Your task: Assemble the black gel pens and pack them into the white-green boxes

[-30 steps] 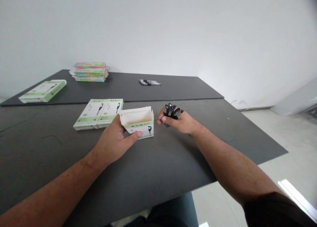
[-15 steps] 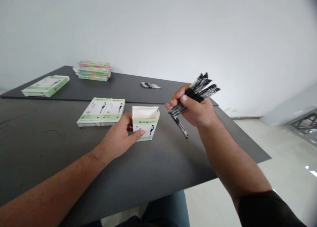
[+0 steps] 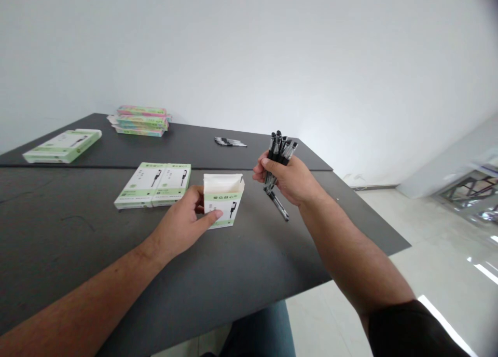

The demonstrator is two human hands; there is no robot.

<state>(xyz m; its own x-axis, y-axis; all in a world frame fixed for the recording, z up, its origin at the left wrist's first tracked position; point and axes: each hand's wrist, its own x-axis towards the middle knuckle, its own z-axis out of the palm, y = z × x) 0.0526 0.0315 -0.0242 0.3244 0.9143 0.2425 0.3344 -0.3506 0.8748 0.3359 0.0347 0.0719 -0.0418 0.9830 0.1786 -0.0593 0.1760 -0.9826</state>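
One left hand, bare, gripping a carton: thumb pressed on the front face, fingers wrapped around the side and back. One carton, thin card, white and green, printed with lettering and a dark pen picture; it stands upright on the table, mouth open at the top, wider there than at the base. Its inner back wall shows plain off-white; its bottom is hidden from view.

One right hand, bare, closed around a bunch of pens, just beside the carton and above the table. One bunch of pens, slim, smooth, clear plastic with black caps and grips, held nearly upright, tops fanned slightly; exact count cannot be told. One loose pen, slanting below the bunch; whether they touch cannot be told.

Two flat boxes, white and green card, lying edge to edge left of the carton; contents hidden. One small row of pens, clear and black, lying farther back. One similar flat box, at far left. One stack of slim boxes, pink and green, unevenly piled near the wall. One table, dark grey, matt, faintly scratched.
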